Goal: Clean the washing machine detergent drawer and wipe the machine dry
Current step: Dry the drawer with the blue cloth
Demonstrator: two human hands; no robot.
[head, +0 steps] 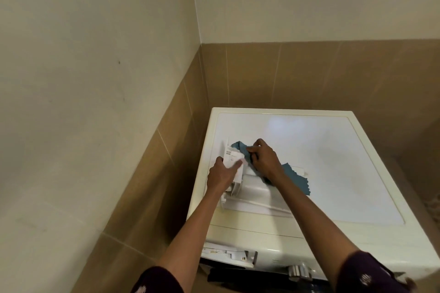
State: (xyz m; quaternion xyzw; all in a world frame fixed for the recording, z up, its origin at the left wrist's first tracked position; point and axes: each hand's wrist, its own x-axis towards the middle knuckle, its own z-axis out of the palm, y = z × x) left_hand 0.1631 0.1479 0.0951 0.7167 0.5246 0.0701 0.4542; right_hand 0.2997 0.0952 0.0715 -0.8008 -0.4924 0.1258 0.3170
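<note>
**Detergent drawer (252, 192) wiped with a cloth on top of the washing machine (333, 162)**

Seen from head height looking down, two beige walls banded with brown tiles (309, 74) meet in a corner. The cream washing machine stands pushed into that corner, and its flat top serves as a workbench. On the front, at the upper left, the drawer slot (228, 253) gapes open because the drawer is out. A silver dial (298, 271) sits to the slot's right.

The white plastic drawer lies on the machine's top near the front left corner, probably so every side can be reached. A blue cloth (296, 177) is bunched at one end against the far end of the drawer. The rest trails under the right wrist onto the machine's top.

The left hand (220, 173) grips the drawer's left side, fingers curled round the plastic and thumb laid across it. This looks meant to keep the light part from sliding. The right hand (264, 160) pinches the bunched cloth between curled fingertips and thumb and presses it into the drawer. The tight bunch probably helps it reach the compartment corners.

Dark sleeves (366, 273) with a pale pattern show at the bottom edge, blurred. No brand name or label can be read. A faint mark on the front panel is too small to make out.
</note>
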